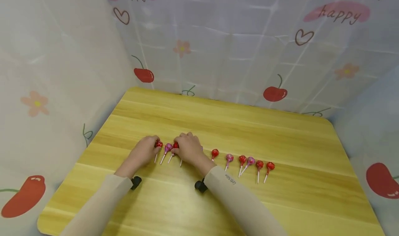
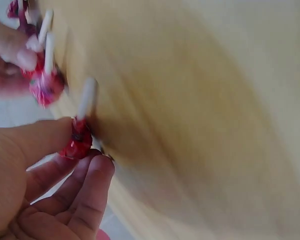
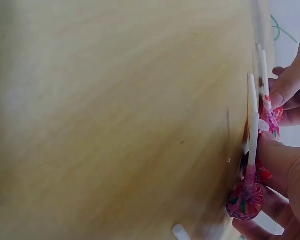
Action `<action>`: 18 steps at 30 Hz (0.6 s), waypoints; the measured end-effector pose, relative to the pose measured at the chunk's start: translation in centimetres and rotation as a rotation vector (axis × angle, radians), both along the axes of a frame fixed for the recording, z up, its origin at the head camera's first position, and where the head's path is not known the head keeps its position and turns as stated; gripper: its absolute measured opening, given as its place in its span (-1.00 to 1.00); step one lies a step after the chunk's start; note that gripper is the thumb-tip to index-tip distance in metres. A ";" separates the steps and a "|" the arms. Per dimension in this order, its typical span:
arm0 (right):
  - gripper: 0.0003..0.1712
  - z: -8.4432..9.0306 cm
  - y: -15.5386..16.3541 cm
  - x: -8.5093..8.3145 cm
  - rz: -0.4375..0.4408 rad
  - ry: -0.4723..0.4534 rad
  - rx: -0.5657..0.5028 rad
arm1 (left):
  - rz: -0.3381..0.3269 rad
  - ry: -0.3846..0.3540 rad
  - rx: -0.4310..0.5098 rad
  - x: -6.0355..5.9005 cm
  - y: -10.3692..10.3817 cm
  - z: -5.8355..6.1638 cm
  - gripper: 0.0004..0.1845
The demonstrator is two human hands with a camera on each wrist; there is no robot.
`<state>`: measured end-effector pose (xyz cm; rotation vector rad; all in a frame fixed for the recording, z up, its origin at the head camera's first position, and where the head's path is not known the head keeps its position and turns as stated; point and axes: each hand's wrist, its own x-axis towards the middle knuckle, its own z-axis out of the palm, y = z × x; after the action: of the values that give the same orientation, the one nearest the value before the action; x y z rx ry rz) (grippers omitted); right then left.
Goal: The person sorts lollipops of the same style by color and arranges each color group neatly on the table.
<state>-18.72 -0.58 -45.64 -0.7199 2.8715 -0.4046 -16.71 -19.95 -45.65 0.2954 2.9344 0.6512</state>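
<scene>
A: Red foil catches the eye first: the left hand (image 1: 144,153) pinches the head of the red lollipop (image 1: 158,144) between thumb and curled fingers, at about nine o'clock on the yellow wooden desk (image 1: 218,125).

B: And the right hand (image 1: 188,148)?

A: It is curled over another red lollipop (image 1: 176,145), with a purple lollipop (image 1: 168,147) lying between the two hands. Toward three o'clock, six more lollipops (image 1: 242,159) lie in a row, sticks pointing at the person.

B: Which step is this, do you think?

A: I judge they are lining up sweets at the row's left end, each hand settling one. The next move probably calls for setting the heads level with the rest, sticks parallel, then letting go without nudging the purple one.

B: Anything you can't make out?

A: Plenty. The right hand covers most of its lollipop, so whether it truly grips it or only rests on it is unclear from the head view. A stick pokes out beneath that hand, owner unknown. Both wrist views are blurred.
</scene>
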 end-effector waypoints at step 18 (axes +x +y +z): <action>-0.64 -0.4 -0.2 -0.3 -0.003 0.012 -0.026 | 0.036 -0.026 -0.034 -9.0 -0.9 2.7 -0.75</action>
<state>-18.98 -0.80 -46.05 -0.7251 2.8844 -0.4406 -25.67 -20.84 -42.93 0.2290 2.9292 0.6039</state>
